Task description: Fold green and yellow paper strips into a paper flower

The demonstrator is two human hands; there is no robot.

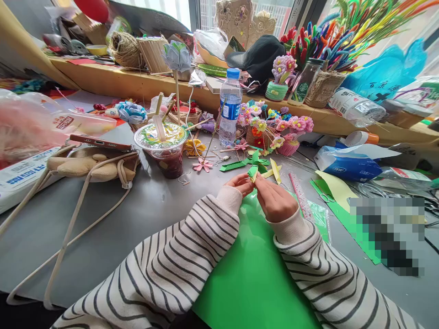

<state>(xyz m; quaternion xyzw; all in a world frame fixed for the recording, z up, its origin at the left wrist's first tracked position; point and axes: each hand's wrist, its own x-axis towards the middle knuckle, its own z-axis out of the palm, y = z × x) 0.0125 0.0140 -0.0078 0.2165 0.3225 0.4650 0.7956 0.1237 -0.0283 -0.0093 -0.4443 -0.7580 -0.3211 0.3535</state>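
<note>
A small folded green paper piece [253, 171] is pinched between the fingertips of both hands. My left hand [242, 184] closes on its left side, and my right hand [276, 199] grips it from the right; the fingers partly cover its lower end. Just beyond lie folded green paper strips [236, 165] and yellow paper strips [275, 171]. Under my forearms spreads a large glossy green sheet [260, 278]. To the right of my right hand are a pink ruler [299, 194] and a clear plastic sleeve [321, 214].
A lidded cup of dark drink [164, 157] and a water bottle [230, 109] stand behind my hands. At left sits a beige bag [92, 167] with a phone [101, 142] on top. Scissors [326, 197] and a tissue pack [348, 164] lie right. Yarn flowers [260, 123] stand at the back.
</note>
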